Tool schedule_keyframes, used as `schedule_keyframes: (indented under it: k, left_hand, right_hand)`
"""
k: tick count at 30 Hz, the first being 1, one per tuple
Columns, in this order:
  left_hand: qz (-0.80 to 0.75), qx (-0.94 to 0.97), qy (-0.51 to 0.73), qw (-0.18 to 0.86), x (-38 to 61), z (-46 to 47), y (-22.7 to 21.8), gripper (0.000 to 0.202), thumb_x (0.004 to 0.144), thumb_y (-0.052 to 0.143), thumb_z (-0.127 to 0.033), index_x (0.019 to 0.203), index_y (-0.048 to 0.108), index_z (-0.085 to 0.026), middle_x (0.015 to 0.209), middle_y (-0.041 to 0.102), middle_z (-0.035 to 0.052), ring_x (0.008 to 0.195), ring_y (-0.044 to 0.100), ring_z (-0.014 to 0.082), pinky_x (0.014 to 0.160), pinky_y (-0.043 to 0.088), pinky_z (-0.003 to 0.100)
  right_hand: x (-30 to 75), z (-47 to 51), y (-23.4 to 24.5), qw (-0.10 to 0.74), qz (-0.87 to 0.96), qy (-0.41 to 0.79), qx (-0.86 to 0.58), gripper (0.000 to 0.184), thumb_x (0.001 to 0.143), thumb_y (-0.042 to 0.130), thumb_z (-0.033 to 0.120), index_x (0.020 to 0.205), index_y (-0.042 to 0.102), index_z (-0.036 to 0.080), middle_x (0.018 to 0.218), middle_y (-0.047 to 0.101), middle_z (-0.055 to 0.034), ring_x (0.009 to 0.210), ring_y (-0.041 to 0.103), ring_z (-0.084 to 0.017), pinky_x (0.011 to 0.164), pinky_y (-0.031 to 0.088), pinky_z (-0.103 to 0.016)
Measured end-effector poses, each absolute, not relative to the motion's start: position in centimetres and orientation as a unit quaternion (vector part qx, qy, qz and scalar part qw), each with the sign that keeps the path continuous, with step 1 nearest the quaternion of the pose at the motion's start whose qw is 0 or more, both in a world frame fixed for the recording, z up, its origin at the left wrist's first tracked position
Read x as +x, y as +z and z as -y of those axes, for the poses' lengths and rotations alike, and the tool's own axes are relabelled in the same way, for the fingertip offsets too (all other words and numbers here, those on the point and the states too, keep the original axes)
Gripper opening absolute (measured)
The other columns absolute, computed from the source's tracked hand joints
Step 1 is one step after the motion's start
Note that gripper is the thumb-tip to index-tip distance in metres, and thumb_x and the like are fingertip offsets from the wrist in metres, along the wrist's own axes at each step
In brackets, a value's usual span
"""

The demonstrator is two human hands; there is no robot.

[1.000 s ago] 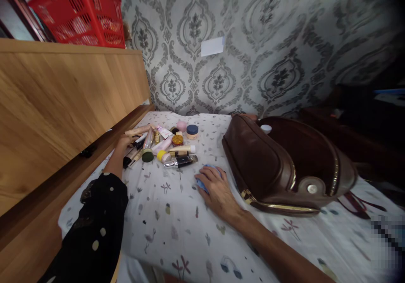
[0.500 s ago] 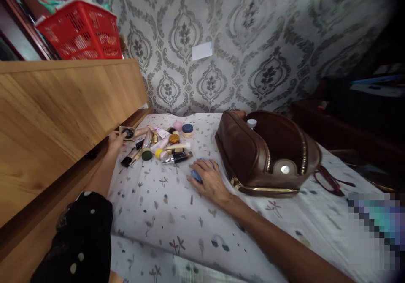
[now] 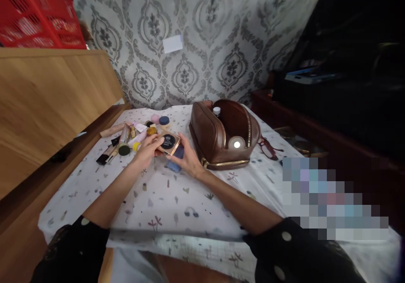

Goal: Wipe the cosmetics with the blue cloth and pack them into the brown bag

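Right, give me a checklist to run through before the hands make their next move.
1. Square compact supported: ok, between left hand and right hand.
2. Blue cloth at hand: ok, at the right hand, below the compact.
3. Compact's label readable: cannot tell, lettering too small.
4. Brown leather bag open: ok, top unzipped, a white bottle cap showing.
5. Cosmetics sorted: not ok, jumbled.
6. Eyeglasses away from both hands: ok, beside the bag.

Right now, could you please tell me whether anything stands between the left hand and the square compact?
Nothing visible does: the left hand has its fingers directly on the square compact, at its left side. The blue cloth is at the compact's other side, in the right hand.
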State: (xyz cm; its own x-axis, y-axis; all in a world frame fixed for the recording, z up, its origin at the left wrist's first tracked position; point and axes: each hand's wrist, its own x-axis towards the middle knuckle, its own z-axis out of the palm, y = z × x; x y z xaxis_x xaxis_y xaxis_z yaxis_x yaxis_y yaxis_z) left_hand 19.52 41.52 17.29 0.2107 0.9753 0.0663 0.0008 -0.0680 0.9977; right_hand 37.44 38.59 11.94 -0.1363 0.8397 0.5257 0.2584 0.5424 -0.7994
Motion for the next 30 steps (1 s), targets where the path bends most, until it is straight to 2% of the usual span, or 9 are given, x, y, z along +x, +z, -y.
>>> schedule_keyframes:
  k: [4, 8, 11, 15, 18, 20, 23, 27, 30]
  left_hand:
    - [-0.402, 0.543, 0.481, 0.558, 20.7, -41.8, 17.2, 0.041, 0.071, 0.081, -0.049, 0.087, 0.06, -0.017, 0.074, 0.063, -0.0002, 0.06, 0.059, 0.0121, 0.054, 0.052, 0.024]
    - [-0.334, 0.529, 0.491, 0.606, 21.0, -41.7, 16.0, 0.033, 0.08, 0.071, -0.042, 0.101, 0.064, -0.018, 0.094, 0.071, 0.005, 0.079, 0.068, 0.0188, 0.069, 0.058, 0.032]
    - [-0.301, 0.554, 0.481, 0.609, 21.3, -41.3, 14.6, 0.034, 0.077, 0.065, -0.035, 0.108, 0.065, -0.02, 0.108, 0.072, 0.0063, 0.096, 0.068, 0.0232, 0.082, 0.058, 0.038]
    - [-0.309, 0.638, 0.421, 0.566, 21.7, -40.6, 13.5, 0.042, 0.068, 0.069, -0.024, 0.111, 0.068, -0.021, 0.114, 0.073, 0.0047, 0.111, 0.065, 0.0267, 0.099, 0.052, 0.041]
    - [-0.306, 0.71, 0.371, 0.514, 22.0, -40.0, 13.6, 0.043, 0.068, 0.077, -0.023, 0.11, 0.07, -0.022, 0.11, 0.074, 0.0059, 0.117, 0.063, 0.0313, 0.103, 0.05, 0.046]
    - [-0.308, 0.758, 0.354, 0.452, 22.3, -39.7, 13.8, 0.035, 0.07, 0.076, -0.024, 0.105, 0.072, -0.024, 0.107, 0.074, 0.0064, 0.119, 0.062, 0.0333, 0.106, 0.048, 0.049]
    - [-0.347, 0.796, 0.346, 0.354, 22.8, -39.7, 14.2, 0.03, 0.069, 0.073, -0.015, 0.097, 0.072, -0.026, 0.105, 0.073, 0.0049, 0.118, 0.062, 0.0339, 0.11, 0.045, 0.049]
    - [-0.433, 0.809, 0.317, 0.239, 21.9, -40.0, 14.5, 0.021, 0.071, 0.069, -0.012, 0.088, 0.07, -0.025, 0.104, 0.072, 0.0053, 0.108, 0.065, 0.0326, 0.1, 0.05, 0.044]
    - [-0.5, 0.785, 0.326, 0.166, 20.0, -40.4, 15.3, 0.007, 0.077, 0.065, -0.016, 0.081, 0.065, -0.022, 0.092, 0.069, 0.0079, 0.099, 0.065, 0.0325, 0.096, 0.05, 0.045]
  right_hand:
    - [37.5, -38.8, 12.4, 0.589, 0.64, 0.374, -0.321, 0.093, 0.078, 0.076, 0.047, 0.15, 0.025, 0.018, 0.135, 0.06, -0.0159, 0.123, 0.061, -0.027, 0.11, 0.046, -0.047]
    - [37.7, -39.6, 12.5, 0.638, 0.534, 0.451, -0.323, 0.077, 0.078, 0.071, 0.053, 0.14, 0.036, 0.023, 0.111, 0.07, -0.008, 0.099, 0.069, -0.025, 0.088, 0.057, -0.041]
    - [38.1, -40.1, 12.3, 0.666, 0.486, 0.448, -0.344, 0.062, 0.08, 0.067, 0.056, 0.128, 0.045, 0.023, 0.092, 0.069, -0.0031, 0.087, 0.068, -0.022, 0.078, 0.057, -0.036]
    - [38.3, -40.1, 12.3, 0.689, 0.475, 0.425, -0.344, 0.057, 0.08, 0.068, 0.055, 0.124, 0.048, 0.023, 0.088, 0.067, -0.0017, 0.084, 0.067, -0.021, 0.079, 0.055, -0.035]
    - [38.3, -39.9, 12.5, 0.699, 0.47, 0.419, -0.338, 0.056, 0.082, 0.066, 0.055, 0.124, 0.049, 0.022, 0.094, 0.068, -0.0039, 0.087, 0.067, -0.022, 0.081, 0.055, -0.037]
    - [38.3, -39.9, 12.6, 0.699, 0.472, 0.418, -0.337, 0.057, 0.083, 0.065, 0.056, 0.125, 0.049, 0.022, 0.096, 0.069, -0.005, 0.09, 0.068, -0.023, 0.084, 0.055, -0.038]
    - [38.3, -40.0, 12.6, 0.7, 0.468, 0.415, -0.344, 0.06, 0.082, 0.066, 0.058, 0.127, 0.05, 0.021, 0.096, 0.07, -0.0056, 0.092, 0.068, -0.024, 0.086, 0.055, -0.04]
    - [38.4, -40.2, 12.4, 0.7, 0.469, 0.409, -0.35, 0.064, 0.081, 0.067, 0.061, 0.127, 0.052, 0.02, 0.1, 0.07, -0.007, 0.095, 0.067, -0.025, 0.088, 0.056, -0.041]
    - [38.4, -40.2, 12.3, 0.694, 0.484, 0.401, -0.351, 0.067, 0.082, 0.065, 0.063, 0.13, 0.052, 0.019, 0.102, 0.07, -0.0084, 0.096, 0.067, -0.025, 0.09, 0.055, -0.041]
